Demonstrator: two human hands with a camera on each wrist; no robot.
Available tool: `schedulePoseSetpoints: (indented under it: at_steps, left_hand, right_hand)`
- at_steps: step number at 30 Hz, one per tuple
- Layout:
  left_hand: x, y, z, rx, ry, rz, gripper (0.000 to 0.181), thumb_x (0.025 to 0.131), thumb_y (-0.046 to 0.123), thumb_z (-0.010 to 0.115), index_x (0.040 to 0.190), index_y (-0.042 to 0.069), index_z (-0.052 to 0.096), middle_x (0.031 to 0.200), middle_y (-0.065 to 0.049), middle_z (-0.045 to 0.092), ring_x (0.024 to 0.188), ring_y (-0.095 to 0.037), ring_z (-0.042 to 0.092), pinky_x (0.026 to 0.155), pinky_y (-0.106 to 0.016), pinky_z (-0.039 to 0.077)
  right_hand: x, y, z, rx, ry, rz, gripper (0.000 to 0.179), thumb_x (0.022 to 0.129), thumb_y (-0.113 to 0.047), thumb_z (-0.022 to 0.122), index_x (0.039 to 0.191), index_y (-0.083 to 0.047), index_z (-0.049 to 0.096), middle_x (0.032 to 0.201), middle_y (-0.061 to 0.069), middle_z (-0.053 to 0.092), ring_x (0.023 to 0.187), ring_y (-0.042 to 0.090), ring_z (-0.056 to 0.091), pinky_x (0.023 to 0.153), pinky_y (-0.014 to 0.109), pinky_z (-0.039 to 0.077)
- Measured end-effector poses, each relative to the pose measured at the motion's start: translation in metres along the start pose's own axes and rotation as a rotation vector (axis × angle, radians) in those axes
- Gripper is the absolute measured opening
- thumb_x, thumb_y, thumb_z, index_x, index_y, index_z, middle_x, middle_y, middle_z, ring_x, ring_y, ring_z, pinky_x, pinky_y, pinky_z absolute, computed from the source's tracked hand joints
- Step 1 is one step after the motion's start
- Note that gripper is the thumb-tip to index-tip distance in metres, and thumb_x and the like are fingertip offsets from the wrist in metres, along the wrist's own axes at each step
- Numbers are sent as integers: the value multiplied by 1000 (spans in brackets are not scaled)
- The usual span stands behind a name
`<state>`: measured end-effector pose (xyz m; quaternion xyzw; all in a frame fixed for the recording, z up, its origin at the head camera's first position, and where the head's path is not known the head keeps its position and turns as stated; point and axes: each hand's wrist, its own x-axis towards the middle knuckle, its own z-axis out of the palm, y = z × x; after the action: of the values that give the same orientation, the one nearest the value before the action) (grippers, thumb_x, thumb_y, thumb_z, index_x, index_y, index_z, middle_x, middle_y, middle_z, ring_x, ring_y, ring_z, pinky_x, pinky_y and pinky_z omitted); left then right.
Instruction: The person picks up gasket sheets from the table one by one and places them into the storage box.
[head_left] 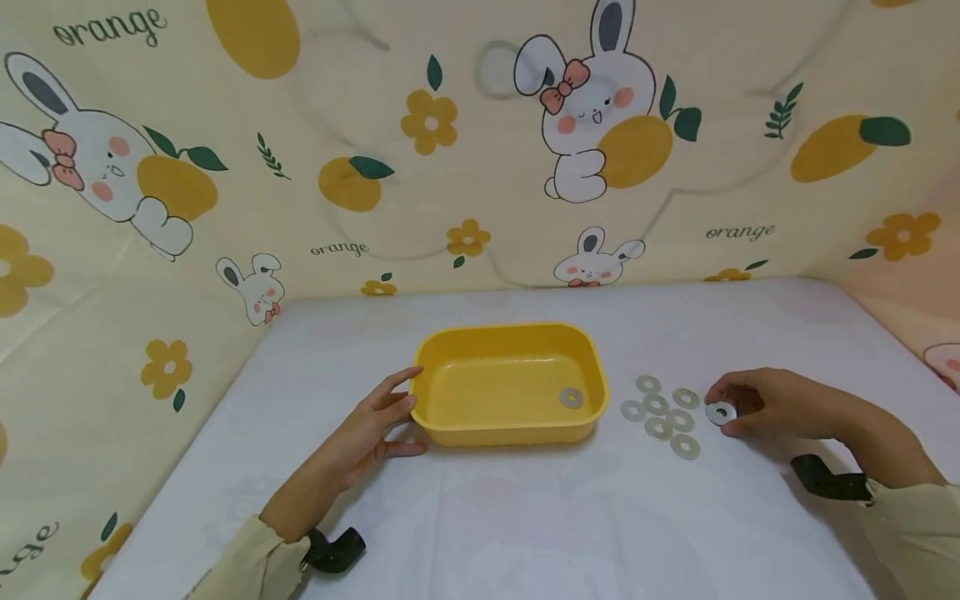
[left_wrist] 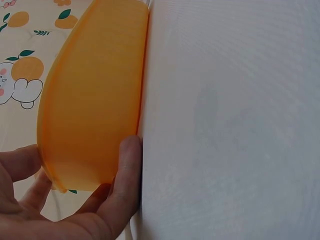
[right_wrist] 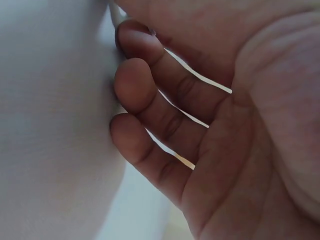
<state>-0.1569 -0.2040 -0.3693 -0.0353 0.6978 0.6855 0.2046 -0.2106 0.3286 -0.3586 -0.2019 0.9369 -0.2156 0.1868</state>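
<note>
A yellow plastic basin (head_left: 495, 436) stands on the table with one flat metal washer (head_left: 572, 398) lying inside near its right end. My left hand (head_left: 367, 437) rests against the basin's left end. Its fingertips touch the rim, and the thumb lies low by the front corner; the left wrist view shows the fingers spread along the basin's wall (left_wrist: 95, 100). Right of the basin, my right hand (head_left: 787, 404) pinches a washer (head_left: 721, 413) between thumb and forefinger. In the right wrist view the other fingers (right_wrist: 135, 85) are bent close over the white cloth, and the washer is mostly hidden.
Several loose washers (head_left: 659, 429) lie in a flat cluster between the basin and my right hand, some touching. A white cloth (head_left: 525, 525) covers the table. Behind it hangs a patterned curtain (head_left: 465, 108) with rabbits and oranges. Each wrist wears a black strap (head_left: 828, 481).
</note>
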Motion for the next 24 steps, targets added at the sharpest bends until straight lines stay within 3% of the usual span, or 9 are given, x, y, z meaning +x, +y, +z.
schedulePoseSetpoints:
  at_steps: [9,24]
  left_hand:
    - [0,-1,0,1,8,-3,49,106,25,47,153,33,34,152,-14,30,130,-32,47,90,-43,61]
    - [0,0,0,10,4,-3,50,106,25,47,154,32,32,152,-15,31,129,-32,49,91,-43,60]
  right_hand:
    - [-1,0,1,-28,10,-5,45,80,-39,80,116,-14,68,90,-6,61,77,1,49,67,18,47]
    - [-3,-9,-1,-42,142,-45,43,73,-42,85,107,-19,72,83,-5,54,74,1,45,60,19,41]
